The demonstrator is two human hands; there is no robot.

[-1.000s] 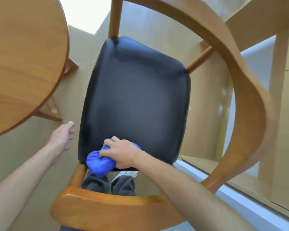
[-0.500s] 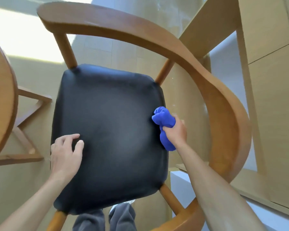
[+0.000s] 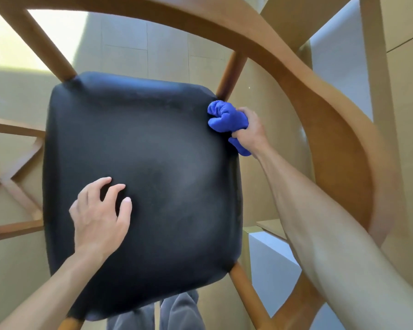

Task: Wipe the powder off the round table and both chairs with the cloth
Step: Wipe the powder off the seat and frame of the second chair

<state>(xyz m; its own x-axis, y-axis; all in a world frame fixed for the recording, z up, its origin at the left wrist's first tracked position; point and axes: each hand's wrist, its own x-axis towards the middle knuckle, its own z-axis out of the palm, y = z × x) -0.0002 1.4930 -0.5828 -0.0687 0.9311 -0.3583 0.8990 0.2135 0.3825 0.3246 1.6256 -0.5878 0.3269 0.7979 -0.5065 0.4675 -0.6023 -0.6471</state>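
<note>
Head view, looking straight down on 1 chair (image 3: 332, 129): black padded seat (image 3: 141, 167) inside a curved wooden back rail.

Right hand (image 3: 250, 132): grip clenched around the blue cloth (image 3: 225, 119), bunched into a wad. Cloth sits at the far right corner of the seat, touching the seat edge just beside the wooden post that joins seat to rail. 1 tail of cloth hangs out below the fist, off the side of the seat.

Left hand (image 3: 100, 213): grip released, holding nothing. Fingers spread and slightly bent, fingertips resting on the near left part of the seat.

Seat surface shows a faint pale haze near its middle and right; cannot tell if this is powder or light reflection.

Grey trouser legs (image 3: 177, 310) visible below the near seat edge. Tiled floor (image 3: 129, 48) beneath.
</note>
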